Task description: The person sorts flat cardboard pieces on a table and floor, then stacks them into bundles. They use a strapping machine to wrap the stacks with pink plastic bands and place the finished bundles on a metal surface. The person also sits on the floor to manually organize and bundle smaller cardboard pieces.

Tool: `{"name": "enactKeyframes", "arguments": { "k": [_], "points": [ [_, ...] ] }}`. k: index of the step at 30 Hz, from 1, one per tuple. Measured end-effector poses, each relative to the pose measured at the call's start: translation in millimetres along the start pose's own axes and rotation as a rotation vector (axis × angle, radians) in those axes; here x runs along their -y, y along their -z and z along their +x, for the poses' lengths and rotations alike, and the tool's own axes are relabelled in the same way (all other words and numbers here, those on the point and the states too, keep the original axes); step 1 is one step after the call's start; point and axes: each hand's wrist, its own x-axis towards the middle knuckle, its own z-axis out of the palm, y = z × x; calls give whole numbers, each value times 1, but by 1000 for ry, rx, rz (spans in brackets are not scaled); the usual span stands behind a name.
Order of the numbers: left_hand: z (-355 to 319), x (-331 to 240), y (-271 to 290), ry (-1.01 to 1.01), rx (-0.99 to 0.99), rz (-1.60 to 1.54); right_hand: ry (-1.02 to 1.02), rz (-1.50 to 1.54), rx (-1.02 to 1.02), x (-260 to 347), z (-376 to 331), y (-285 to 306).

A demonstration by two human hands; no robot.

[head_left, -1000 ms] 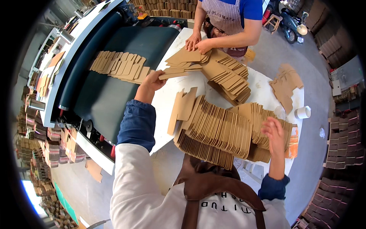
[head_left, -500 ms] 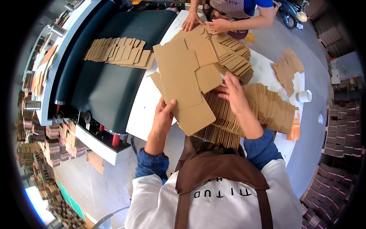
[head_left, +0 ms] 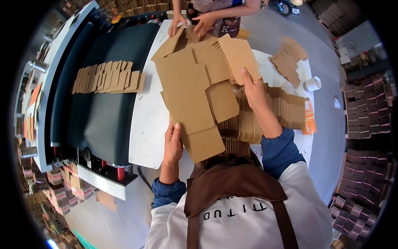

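A large tan cardboard box blank (head_left: pixel 186 91) lies tilted in front of me above the table. My left hand (head_left: pixel 173 143) grips its lower left edge, thumb on top. My right hand (head_left: pixel 253 89) pinches a lighter cardboard panel (head_left: pixel 238 58), thumb on its face and fingers beneath. I cannot tell whether this panel is joined to the large blank. Under and right of the blank stand rows of cardboard pieces (head_left: pixel 286 106), packed on edge. Across the table, a co-worker's hands are at another cardboard piece (head_left: pixel 168 43).
On my left, a machine with a dark green belt (head_left: pixel 112 116) carries a fanned row of small folded cartons (head_left: pixel 107 76). The white table (head_left: pixel 145 133) also bears loose cardboard (head_left: pixel 290 60) and a white cup (head_left: pixel 312 84). Bundled cardboard stacks (head_left: pixel 367 108) stand at right.
My right hand was open beside the blank and now holds up the lighter panel. My left hand keeps its grip. The co-worker's piece has been raised. The whole view has shifted.
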Motion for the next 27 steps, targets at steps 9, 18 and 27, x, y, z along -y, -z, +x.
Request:
{"name": "enactKeyframes", "arguments": {
  "k": [9,18,27],
  "points": [
    [5,15,-25,184,140,-200,-103,473,-55,17,-6,24],
    [4,24,-15,209,48,-124,33,448,-157,37,1,50],
    [51,-46,1,-476,-234,644,477,-265,-278,161,1,97]
  ]
}}
